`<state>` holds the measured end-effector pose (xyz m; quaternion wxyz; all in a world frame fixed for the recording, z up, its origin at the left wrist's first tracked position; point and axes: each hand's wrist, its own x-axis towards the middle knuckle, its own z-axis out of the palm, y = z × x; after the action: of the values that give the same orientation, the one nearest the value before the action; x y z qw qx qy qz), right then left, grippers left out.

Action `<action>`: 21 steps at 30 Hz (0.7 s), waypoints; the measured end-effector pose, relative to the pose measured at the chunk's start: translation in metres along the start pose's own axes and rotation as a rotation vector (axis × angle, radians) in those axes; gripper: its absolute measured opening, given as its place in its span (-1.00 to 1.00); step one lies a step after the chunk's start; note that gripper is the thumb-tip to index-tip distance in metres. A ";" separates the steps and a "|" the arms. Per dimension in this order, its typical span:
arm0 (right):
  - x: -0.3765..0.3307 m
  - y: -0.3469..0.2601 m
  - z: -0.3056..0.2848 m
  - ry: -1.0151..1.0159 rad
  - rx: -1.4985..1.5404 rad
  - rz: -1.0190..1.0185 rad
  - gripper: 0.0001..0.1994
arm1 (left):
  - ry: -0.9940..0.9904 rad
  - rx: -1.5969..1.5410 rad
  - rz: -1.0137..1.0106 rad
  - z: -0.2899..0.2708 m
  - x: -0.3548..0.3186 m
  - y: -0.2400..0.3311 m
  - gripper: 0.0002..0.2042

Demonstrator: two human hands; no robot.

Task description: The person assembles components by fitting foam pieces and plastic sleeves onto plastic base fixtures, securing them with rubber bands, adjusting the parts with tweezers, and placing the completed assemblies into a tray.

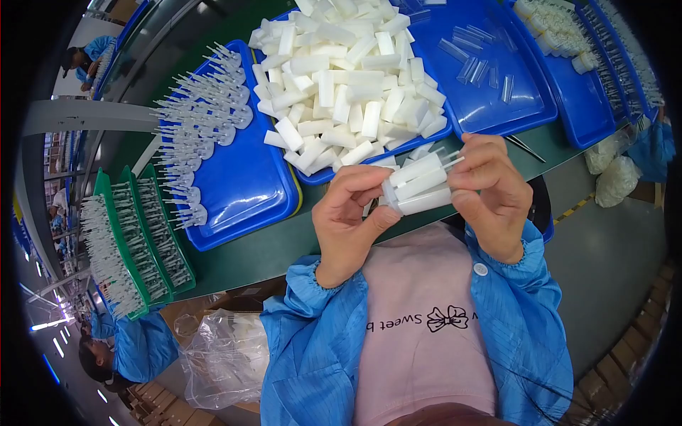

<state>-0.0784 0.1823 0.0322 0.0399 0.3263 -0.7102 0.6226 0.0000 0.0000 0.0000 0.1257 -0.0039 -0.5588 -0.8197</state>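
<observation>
Pink shirt (419, 284) – foremost. Left hand (346, 226): grasping the bundle (423, 184) by its clear-capped left end. Right hand (499, 195): pinching its right end. Bundle: between both hands, neither nearer; long axis crosswise. Beyond – white blocks (348, 78), heaped over the worktop (270, 252).

That bundle of white blocks (420, 183) sits nearly sideways between left fingers (357, 183) and right fingers (482, 154), translucent base (390, 196) leftward, thin pale rods (450, 159) poking out rightward.
</observation>
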 end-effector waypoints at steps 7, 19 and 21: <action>0.003 -0.002 -0.002 0.052 -0.051 -0.020 -0.85 | 0.017 -0.082 -0.093 0.009 0.001 0.005 -0.56; 0.044 0.081 -0.101 0.283 -0.450 0.121 -0.65 | 0.051 -0.043 -0.151 -0.002 -0.002 0.006 -0.51; 0.043 0.111 -0.121 0.241 -0.649 0.210 -0.63 | 0.051 -0.042 -0.173 -0.003 -0.001 0.005 -0.51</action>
<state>-0.2117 0.2760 -0.0164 0.1607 0.1462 -0.8907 0.3994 0.0026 -0.0039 0.0036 0.0685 0.0625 -0.5366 -0.8387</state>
